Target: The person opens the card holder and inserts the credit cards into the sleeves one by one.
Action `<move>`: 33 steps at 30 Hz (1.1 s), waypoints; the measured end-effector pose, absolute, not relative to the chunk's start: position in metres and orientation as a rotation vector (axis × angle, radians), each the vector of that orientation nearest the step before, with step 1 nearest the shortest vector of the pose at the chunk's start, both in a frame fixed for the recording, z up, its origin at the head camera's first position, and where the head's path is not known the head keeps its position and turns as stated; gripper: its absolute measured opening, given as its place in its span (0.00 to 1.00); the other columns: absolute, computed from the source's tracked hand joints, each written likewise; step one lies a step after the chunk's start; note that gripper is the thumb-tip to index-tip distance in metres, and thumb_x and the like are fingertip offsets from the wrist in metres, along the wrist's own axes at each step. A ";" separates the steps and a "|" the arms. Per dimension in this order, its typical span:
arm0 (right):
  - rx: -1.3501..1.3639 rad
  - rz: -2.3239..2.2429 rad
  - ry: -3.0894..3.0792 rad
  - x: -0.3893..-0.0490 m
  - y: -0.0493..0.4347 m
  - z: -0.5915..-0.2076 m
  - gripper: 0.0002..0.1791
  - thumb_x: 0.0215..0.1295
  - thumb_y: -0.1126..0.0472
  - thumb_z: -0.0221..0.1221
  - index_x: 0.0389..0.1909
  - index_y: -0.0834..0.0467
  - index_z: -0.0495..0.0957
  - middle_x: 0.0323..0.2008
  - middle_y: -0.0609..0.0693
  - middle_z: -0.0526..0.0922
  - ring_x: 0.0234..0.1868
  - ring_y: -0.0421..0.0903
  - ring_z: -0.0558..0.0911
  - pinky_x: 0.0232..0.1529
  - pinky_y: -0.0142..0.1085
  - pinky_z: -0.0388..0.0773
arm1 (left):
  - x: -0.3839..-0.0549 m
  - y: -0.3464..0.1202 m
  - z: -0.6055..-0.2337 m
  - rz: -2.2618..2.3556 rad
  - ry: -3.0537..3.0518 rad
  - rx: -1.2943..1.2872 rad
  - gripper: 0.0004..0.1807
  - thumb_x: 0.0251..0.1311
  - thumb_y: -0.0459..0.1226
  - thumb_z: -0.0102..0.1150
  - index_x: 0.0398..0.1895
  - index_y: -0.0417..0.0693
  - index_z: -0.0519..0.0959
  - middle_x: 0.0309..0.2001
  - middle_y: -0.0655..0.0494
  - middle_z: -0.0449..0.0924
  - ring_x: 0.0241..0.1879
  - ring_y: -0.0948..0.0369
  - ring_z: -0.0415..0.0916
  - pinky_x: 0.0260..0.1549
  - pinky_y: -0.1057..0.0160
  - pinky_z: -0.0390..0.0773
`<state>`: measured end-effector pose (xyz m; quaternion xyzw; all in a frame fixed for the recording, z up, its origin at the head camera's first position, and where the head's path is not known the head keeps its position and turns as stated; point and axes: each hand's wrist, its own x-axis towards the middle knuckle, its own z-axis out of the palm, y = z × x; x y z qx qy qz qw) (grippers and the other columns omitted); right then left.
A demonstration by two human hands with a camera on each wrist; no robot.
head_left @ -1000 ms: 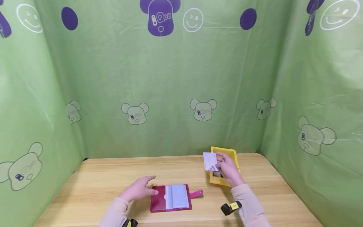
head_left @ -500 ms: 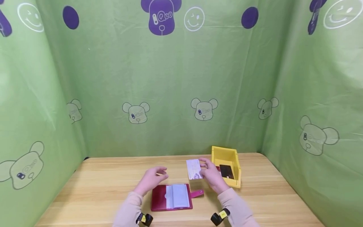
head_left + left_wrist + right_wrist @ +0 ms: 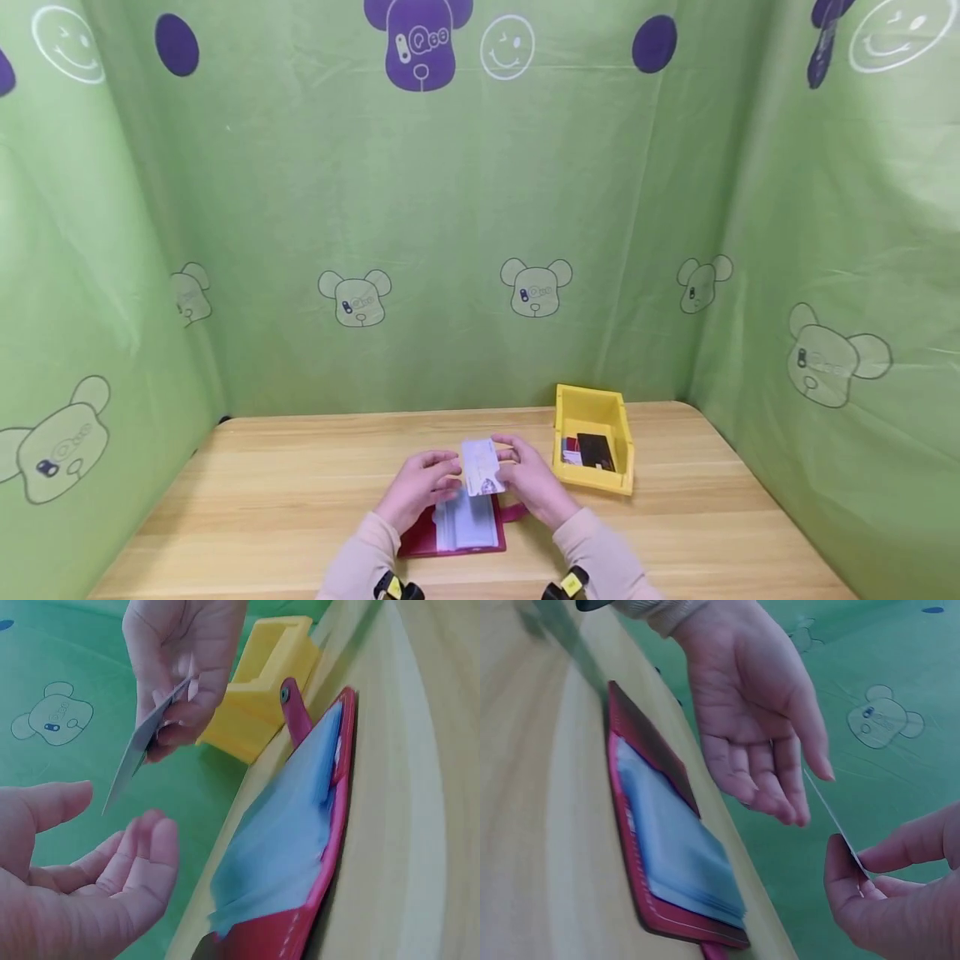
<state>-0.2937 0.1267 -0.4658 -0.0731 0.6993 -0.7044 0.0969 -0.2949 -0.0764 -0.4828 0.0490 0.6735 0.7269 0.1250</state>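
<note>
My right hand (image 3: 531, 481) pinches a white card (image 3: 482, 468) with a small dark picture in one corner, held above an open red card holder (image 3: 417, 546). To the left of the card is my left hand (image 3: 423, 485), its thumb and fingers spread apart. In the left wrist view the near edge of the card (image 3: 135, 754) lies close to the left thumb, and I cannot tell whether they touch. Soft clear-bluish sleeves (image 3: 679, 840) fill the holder's right half. Its pink snap strap (image 3: 297, 712) sticks out to the right, partly hidden by my right hand in the head view.
A yellow bin (image 3: 596, 479) stands at the back right of the wooden table (image 3: 300, 475). In it lie a black card (image 3: 596, 451) and some red and white cards (image 3: 572, 451). Green printed curtains (image 3: 435, 183) enclose the table at the back and sides.
My right hand has carried the card left from over the yellow bin to above the card holder. My left hand has moved right, up close to the card.
</note>
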 end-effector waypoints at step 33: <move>-0.658 -1.319 2.514 -0.278 0.143 -0.478 0.43 0.54 0.59 0.67 0.71 0.63 0.61 0.70 0.66 0.63 0.70 0.69 0.63 0.69 0.66 0.59 | -0.293 -0.121 -0.483 2.219 1.887 0.078 0.27 0.62 0.29 0.56 0.62 0.25 0.63 0.42 0.48 0.82 0.38 0.61 0.82 0.44 0.62 0.86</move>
